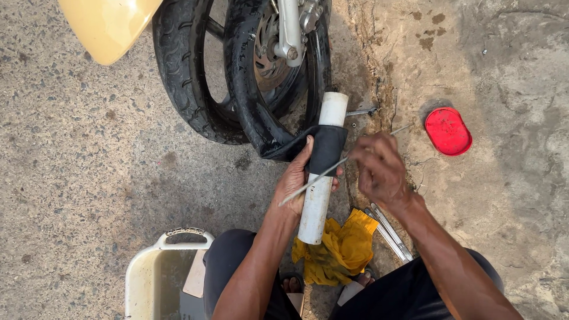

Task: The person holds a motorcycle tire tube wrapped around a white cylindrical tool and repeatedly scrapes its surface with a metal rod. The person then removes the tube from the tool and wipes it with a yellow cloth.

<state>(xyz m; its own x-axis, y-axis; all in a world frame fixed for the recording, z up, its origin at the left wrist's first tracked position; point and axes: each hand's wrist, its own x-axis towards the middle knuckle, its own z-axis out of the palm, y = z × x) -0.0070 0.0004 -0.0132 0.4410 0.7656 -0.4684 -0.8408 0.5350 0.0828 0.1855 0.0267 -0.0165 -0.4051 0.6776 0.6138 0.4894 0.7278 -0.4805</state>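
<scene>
A white plastic pipe (317, 201) lies lengthwise in front of me with a black rubber inner tube (325, 145) draped over its upper part. My left hand (294, 178) grips the pipe and presses the rubber against it. My right hand (380, 170) holds a thin metal rod or file (314, 179) that slants across the rubber and the pipe. The inner tube runs up out of a black motorcycle tyre (249, 101) standing just beyond the pipe.
A yellow cloth (341, 249) lies under the pipe's near end, with metal tyre levers (394, 234) beside it. A red lid (448, 131) sits on the concrete at right. A white basin of water (160, 272) is at lower left. A yellow mudguard (106, 26) is at top left.
</scene>
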